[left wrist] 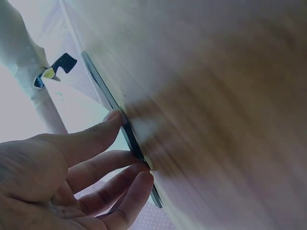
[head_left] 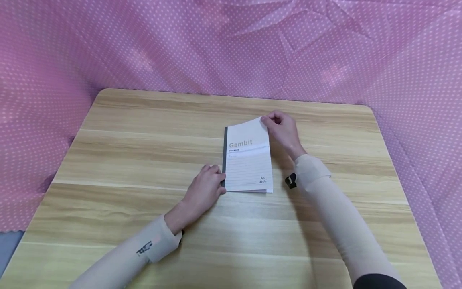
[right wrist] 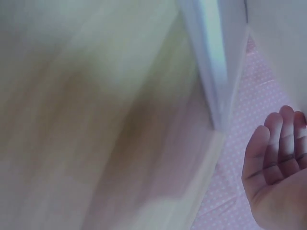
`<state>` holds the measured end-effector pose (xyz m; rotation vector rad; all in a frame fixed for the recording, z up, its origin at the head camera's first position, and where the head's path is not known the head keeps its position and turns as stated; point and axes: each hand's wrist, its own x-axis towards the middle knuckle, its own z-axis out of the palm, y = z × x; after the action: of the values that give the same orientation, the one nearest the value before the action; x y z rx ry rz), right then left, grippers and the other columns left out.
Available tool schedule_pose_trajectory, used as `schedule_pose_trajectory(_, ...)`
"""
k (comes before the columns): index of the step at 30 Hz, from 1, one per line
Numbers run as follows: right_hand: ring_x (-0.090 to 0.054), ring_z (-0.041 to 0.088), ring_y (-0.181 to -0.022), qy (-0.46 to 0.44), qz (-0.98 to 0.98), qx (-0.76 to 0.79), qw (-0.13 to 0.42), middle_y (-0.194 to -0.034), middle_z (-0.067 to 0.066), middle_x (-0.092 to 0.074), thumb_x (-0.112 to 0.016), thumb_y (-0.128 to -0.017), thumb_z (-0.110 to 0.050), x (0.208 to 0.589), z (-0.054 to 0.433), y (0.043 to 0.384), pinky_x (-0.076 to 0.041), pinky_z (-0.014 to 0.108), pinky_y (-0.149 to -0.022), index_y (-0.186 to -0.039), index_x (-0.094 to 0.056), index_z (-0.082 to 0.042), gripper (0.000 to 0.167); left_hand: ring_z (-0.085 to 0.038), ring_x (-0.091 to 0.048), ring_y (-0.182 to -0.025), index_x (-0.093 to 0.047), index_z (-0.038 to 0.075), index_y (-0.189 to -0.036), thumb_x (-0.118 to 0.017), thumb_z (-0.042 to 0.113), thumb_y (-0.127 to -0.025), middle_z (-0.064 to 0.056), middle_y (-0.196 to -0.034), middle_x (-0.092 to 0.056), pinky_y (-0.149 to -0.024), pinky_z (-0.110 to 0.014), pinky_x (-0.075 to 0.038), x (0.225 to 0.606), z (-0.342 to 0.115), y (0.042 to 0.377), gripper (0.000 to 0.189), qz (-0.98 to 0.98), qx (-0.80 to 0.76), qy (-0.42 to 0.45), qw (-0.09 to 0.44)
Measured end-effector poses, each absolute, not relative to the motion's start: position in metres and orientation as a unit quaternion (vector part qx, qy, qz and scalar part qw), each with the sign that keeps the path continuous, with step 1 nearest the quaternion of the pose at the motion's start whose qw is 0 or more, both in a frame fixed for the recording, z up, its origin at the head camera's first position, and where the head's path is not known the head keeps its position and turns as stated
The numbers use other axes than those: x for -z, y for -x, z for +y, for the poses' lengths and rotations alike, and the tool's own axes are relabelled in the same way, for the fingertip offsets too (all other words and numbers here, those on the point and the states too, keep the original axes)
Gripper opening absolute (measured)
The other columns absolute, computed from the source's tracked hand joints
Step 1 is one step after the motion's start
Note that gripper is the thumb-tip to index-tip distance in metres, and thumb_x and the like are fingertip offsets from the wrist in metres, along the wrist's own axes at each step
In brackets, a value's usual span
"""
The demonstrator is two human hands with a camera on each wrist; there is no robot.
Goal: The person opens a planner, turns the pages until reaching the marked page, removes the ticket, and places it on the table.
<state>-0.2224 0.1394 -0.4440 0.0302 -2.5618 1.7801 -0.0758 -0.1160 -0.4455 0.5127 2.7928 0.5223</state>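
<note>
A white notebook point(head_left: 247, 160) with a dark spine and "Gambit" on its cover lies upright to me in the middle of the wooden table. My left hand point(head_left: 204, 188) rests at the spine's lower end; in the left wrist view its thumb and fingertips press along the dark spine point(left wrist: 128, 135). At the top right corner, my right hand point(head_left: 284, 129) pinches the cover between thumb and finger and holds it raised. A narrow gap shows under the cover's lower right edge. In the right wrist view the right hand's fingers point(right wrist: 271, 143) are curled, their pinch hidden.
The wooden table point(head_left: 144, 120) has rounded far corners. Pink dotted cloth point(head_left: 231, 48) hangs behind and along both sides. A black strap piece point(head_left: 290, 180) sticks out from the right sleeve point(head_left: 317, 180).
</note>
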Motion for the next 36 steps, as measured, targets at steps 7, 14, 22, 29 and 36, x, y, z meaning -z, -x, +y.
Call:
schedule_pose_trajectory(7, -0.057, 0.011, -0.070, -0.005, -0.787, -0.615, 0.037, -0.083, 0.002, -0.064, -0.075, -0.104, -0.018, 0.436, 0.125, 0.222, -0.050, 0.022, -0.061, -0.098, -0.072, -0.005, 0.014, -0.031, -0.060, -0.109, -0.074, -0.004, -0.133, -0.089, 0.014, -0.093, -0.014, -0.120, -0.071, -0.101, -0.046, -0.052, 0.446, -0.120, 0.074, 0.046, 0.956, -0.211, -0.166, 0.118)
schedule_pose_trajectory(14, -0.052, 0.008, -0.063, -0.017, -0.760, -0.646, 0.065, -0.075, 0.000, -0.060, -0.075, -0.103, -0.012, 0.430, 0.111, 0.222, -0.046, 0.017, -0.056, -0.093, -0.069, -0.003, 0.015, -0.031, -0.062, -0.112, -0.073, -0.005, -0.134, -0.090, 0.013, -0.093, -0.015, -0.121, -0.072, -0.103, -0.047, -0.052, 0.447, -0.124, 0.073, 0.048, 0.950, -0.243, -0.154, 0.118)
schedule_pose_trajectory(22, -0.051, 0.007, -0.060, -0.011, -0.761, -0.642, 0.097, -0.071, -0.003, -0.058, -0.076, -0.102, -0.012, 0.425, 0.100, 0.222, -0.043, 0.017, -0.054, -0.088, -0.069, -0.007, 0.017, -0.031, -0.066, -0.108, -0.077, -0.004, -0.127, -0.092, 0.016, -0.091, -0.014, -0.116, -0.074, -0.103, -0.049, -0.052, 0.438, -0.126, 0.068, 0.045, 0.936, -0.302, -0.169, 0.058)
schedule_pose_trajectory(29, -0.050, 0.008, -0.060, -0.006, -0.751, -0.654, 0.095, -0.070, -0.003, -0.057, -0.077, -0.101, -0.015, 0.420, 0.091, 0.221, -0.043, 0.018, -0.054, -0.087, -0.069, -0.010, 0.018, -0.024, -0.065, -0.099, -0.078, 0.001, -0.129, -0.094, 0.018, -0.088, -0.010, -0.114, -0.076, -0.089, -0.041, -0.055, 0.426, -0.119, 0.062, 0.047, 0.874, -0.408, -0.248, -0.094)
schedule_pose_trajectory(36, -0.052, 0.010, -0.062, -0.009, -0.754, -0.651, 0.093, -0.073, -0.001, -0.058, -0.078, -0.102, -0.018, 0.414, 0.080, 0.223, -0.046, 0.021, -0.057, -0.089, -0.069, -0.010, 0.018, -0.021, -0.063, -0.095, -0.076, 0.002, -0.129, -0.095, 0.014, -0.087, -0.008, -0.109, -0.073, -0.080, -0.034, -0.054, 0.422, -0.104, 0.061, 0.048, 0.814, -0.452, -0.333, -0.150)
